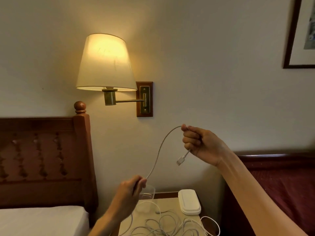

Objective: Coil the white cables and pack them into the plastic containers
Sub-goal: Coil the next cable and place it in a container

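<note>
My right hand (pixel 201 144) is raised in front of the wall, fist closed on a white cable (pixel 159 153) near its end; the white plug (pixel 181 160) dangles just below the fist. The cable arcs down and left into my left hand (pixel 131 193), which pinches it above the nightstand. Several more white cables (pixel 168 225) lie tangled loose on the nightstand top. A clear plastic container (pixel 150 192) stands partly hidden behind my left hand. A white lidded container (pixel 189 201) sits at the back right of the nightstand.
The small nightstand (pixel 172 204) stands between a bed with a wooden headboard (pixel 46 160) on the left and a dark red bed (pixel 281 181) on the right. A lit wall lamp (pixel 105 63) hangs above, and a framed picture (pixel 301 33) is at top right.
</note>
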